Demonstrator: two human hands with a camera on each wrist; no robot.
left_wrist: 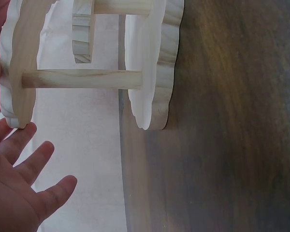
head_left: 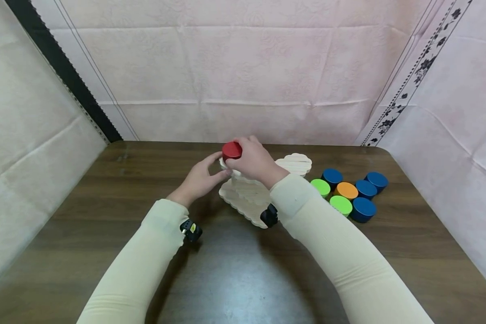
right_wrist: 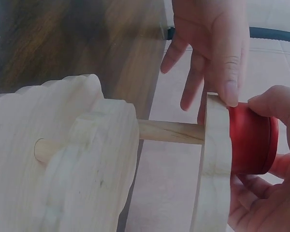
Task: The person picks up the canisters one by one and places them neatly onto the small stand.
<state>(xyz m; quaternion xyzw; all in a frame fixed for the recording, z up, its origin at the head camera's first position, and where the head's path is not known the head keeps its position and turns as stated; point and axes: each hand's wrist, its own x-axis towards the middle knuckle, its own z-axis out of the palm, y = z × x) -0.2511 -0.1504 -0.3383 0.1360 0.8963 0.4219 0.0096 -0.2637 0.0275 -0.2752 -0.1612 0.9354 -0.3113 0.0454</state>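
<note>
A pale wooden tiered stand [head_left: 247,198] with scalloped, cloud-shaped shelves rises from the table on round dowels [left_wrist: 82,79]. On its raised left shelf [right_wrist: 216,154] sits a small red round tin [head_left: 231,151]. My right hand [head_left: 253,158] grips this tin, thumb on one side and fingers on the other, its base right at the shelf. With my left hand [head_left: 200,180] I hold the same shelf's outer end between thumb and fingers. The other fingers [left_wrist: 36,162] of that hand spread out straight below the edge.
To the right of the stand, several round tins stand close together on the brown wooden table [head_left: 210,279]: blue [head_left: 363,209], green [head_left: 341,205] and orange [head_left: 347,191]. Pale patterned cloth [head_left: 235,67] hangs behind and along both sides.
</note>
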